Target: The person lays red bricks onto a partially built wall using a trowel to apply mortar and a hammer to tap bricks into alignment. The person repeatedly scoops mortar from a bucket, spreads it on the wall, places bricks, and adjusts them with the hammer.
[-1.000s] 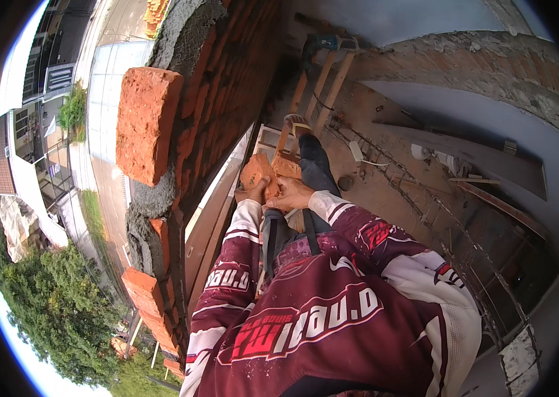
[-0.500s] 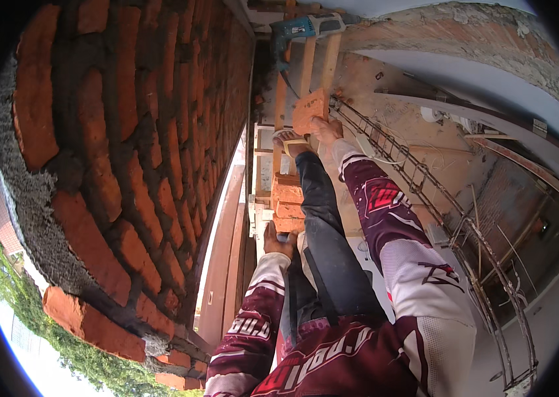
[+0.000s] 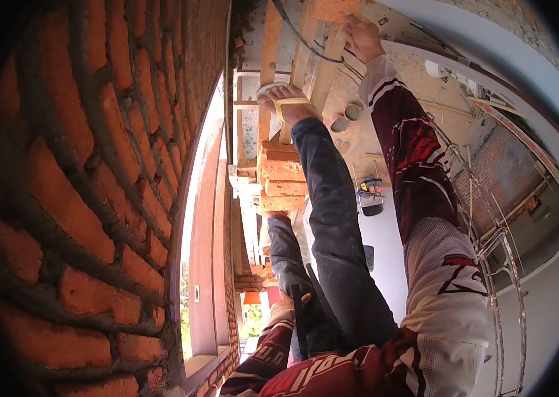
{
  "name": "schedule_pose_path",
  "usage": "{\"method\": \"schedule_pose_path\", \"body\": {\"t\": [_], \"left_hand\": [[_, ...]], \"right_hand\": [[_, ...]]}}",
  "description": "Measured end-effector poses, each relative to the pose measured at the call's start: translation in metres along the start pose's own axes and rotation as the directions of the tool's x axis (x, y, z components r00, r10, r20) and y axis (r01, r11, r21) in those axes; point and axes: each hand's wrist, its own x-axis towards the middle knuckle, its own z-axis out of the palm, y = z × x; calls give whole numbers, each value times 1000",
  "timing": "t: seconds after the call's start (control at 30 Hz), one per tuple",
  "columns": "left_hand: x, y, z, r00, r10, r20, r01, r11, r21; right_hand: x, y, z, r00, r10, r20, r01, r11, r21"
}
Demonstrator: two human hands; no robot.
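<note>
An orange brick is pinched along its near edge by my right hand, reaching far forward; the upper frame edge cuts the brick off. My left hand is back by my dark trouser leg, against the thigh beside a dark strap. Its visible fingers look spread, with nothing seen in them, though part of the hand is hidden. Between the two hands a small stack of orange bricks rests beside my lower leg. My sandalled foot with a yellow strap stands on wooden planks, beyond the stack.
A mortared brick wall rises close on the left, next to a window frame. Below the planks lie a floor with two round containers and a dark-seated item. A steel rebar cage hangs at right. A dark cable crosses the planks.
My right hand has carried the brick farther forward. My left hand has left the brick stack and come back to my leg. The view has shifted, and the power tool is out of frame.
</note>
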Motion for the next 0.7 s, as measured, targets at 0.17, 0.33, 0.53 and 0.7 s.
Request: {"method": "schedule_pose_path", "body": {"t": [0.17,0.33,0.53,0.7], "left_hand": [[3,3,-13,998,-6,65,3,999,42],[47,-30,14,994,69,-81,-73,997,-40],[114,-66,54,936,134,-326,-203,961,-186],[152,-82,70,901,143,-411,-260,934,-246]], "right_hand": [[-107,36,47,945,-289,-154,197,878,-437],[-287,130,114,899,104,426,229,716,-659],[-307,208,118,752,527,396,380,144,-914],[-346,229,126,783,527,331,359,52,-932]]}}
